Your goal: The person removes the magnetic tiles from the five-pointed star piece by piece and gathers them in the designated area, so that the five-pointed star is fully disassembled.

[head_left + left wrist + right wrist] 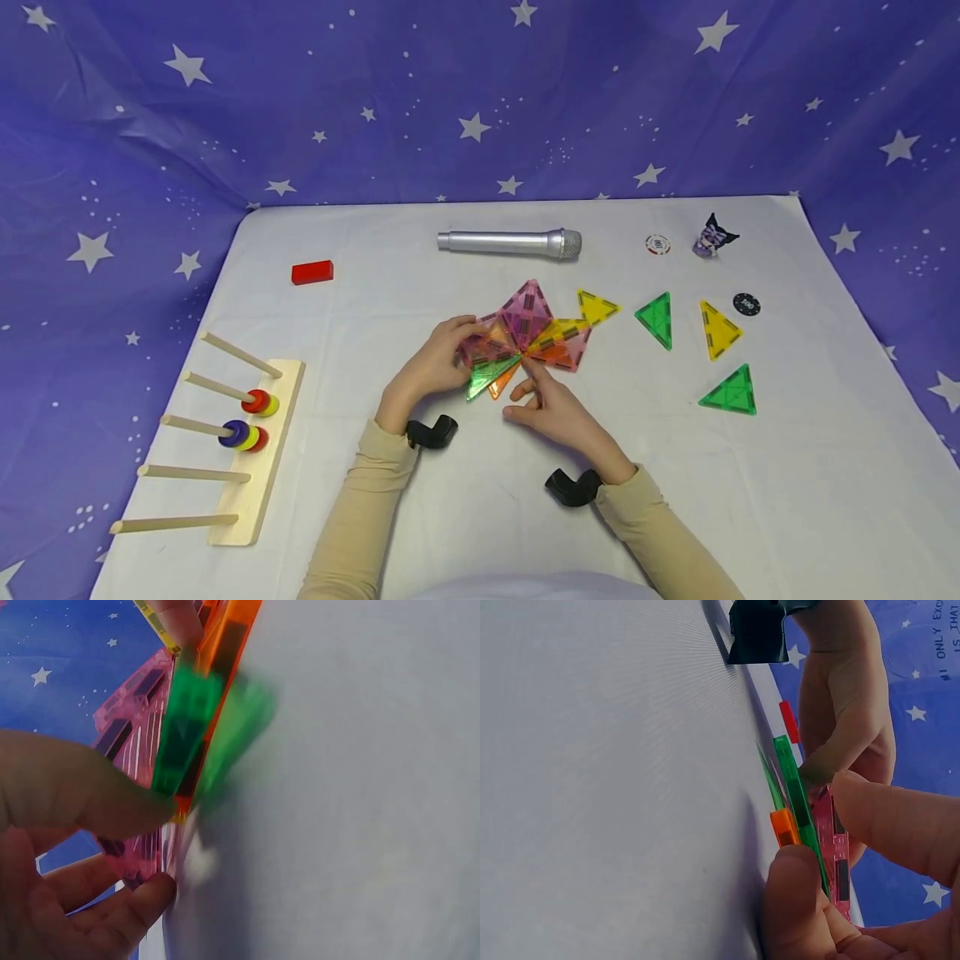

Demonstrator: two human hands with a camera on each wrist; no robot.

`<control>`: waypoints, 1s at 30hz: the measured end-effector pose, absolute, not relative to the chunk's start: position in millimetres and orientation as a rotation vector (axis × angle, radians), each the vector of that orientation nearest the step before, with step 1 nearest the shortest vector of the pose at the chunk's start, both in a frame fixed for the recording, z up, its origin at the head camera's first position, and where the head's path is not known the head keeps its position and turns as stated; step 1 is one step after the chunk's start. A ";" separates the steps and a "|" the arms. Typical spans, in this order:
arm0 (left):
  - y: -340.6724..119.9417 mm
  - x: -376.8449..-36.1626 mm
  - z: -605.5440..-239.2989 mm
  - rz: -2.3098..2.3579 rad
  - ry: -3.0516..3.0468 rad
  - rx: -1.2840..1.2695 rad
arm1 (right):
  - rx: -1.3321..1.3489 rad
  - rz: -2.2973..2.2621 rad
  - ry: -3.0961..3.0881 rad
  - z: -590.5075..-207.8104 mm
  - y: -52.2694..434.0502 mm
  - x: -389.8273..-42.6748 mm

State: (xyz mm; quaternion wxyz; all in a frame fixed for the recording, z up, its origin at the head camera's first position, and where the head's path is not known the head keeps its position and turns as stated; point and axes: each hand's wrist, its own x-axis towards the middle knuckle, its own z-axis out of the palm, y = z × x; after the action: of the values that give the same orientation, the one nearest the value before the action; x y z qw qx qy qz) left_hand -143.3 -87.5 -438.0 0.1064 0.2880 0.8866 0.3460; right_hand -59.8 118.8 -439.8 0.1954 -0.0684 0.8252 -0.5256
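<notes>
— Where's the magnetic-tile cluster (527,317)?
— On the white table (825,500), well in from its far and side edges.
— And the hands?
— The left hand (438,354) grips the cluster's left side, thumb by its green triangle (487,375); the right hand (555,408) is loosely relaxed, index fingertip apparently touching the centre, the contact partly hidden.

1. In the head view, the left hand (437,362) covered part of a translucent pink plastic tile (476,351).
2. A translucent green plastic tile (182,739) was blurred in the left wrist view.
3. In the right wrist view, the right hand (557,410) hid part of an orange plastic tile (783,823), while the top edge cut off a black plastic wrist fitting (757,634).
4. Dark lettering (946,639) ran past that view's right edge.
5. Print on a round white chip (657,244) was too small to read.
6. Both beige fabric sleeves (347,533) left the head view's bottom edge.
</notes>
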 end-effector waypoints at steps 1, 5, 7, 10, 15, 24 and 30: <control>-87.7 -143.4 -438.3 1.018 2.612 0.853 | -0.193 -1.475 2.315 -439.6 118.9 -59.9; -89.1 -143.9 -439.5 1.008 2.612 0.867 | -0.194 -1.493 2.324 -440.2 118.9 -60.3; -89.9 -144.0 -439.4 1.008 2.608 0.877 | -0.186 -1.499 2.334 -440.9 118.6 -60.5; -91.4 -143.8 -439.0 1.029 2.591 0.886 | -0.175 -1.492 2.368 -443.0 117.6 -60.8; -92.9 -143.0 -437.7 1.049 2.556 0.877 | -0.155 -1.489 2.449 -447.0 114.1 -59.8; -91.2 -142.9 -436.3 1.097 2.509 0.822 | -0.157 -1.465 2.522 -446.7 101.5 -55.8; -91.3 -143.7 -437.9 1.111 2.515 0.803 | -0.086 -1.572 2.429 -446.6 101.2 -56.6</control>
State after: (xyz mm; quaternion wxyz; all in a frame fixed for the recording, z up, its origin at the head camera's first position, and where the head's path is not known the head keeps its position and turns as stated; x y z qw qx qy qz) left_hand -143.7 -91.3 -437.9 0.1383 0.2777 0.8695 0.3843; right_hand -56.6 101.2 -446.6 0.1231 -0.0295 0.8328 -0.5390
